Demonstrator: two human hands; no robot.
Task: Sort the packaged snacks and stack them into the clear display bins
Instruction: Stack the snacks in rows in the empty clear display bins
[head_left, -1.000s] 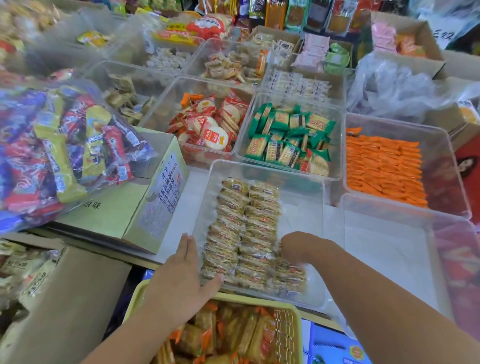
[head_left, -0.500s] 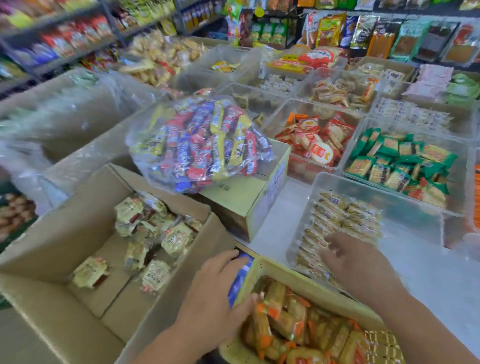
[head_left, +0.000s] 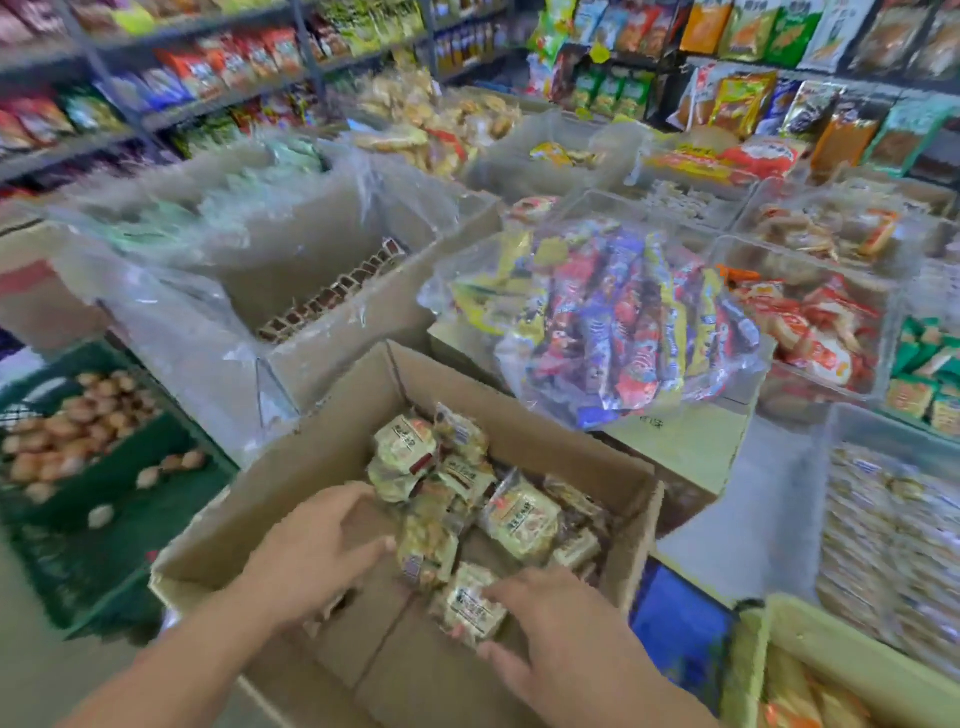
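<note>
We are reaching both hands into the open cardboard box (head_left: 332, 441), where the pale wrapped snack packets (head_left: 457, 499) are lying heaped toward its far right corner; our left hand (head_left: 317, 545) is hovering with fingers spread, fingertips just touching the heap. Our right hand (head_left: 561, 623) is curling its fingers around one packet (head_left: 470, 605) near the box's near edge; the clear bin of stacked packets (head_left: 883, 545) is sitting beyond the box's right side.

White worktop (head_left: 748, 525) partly covered, clear bins (head_left: 810, 291) of wrapped snacks set in rows on it, a closed carton (head_left: 685, 441) placed at its left edge, a yellow basket (head_left: 852, 660) nearest.
</note>
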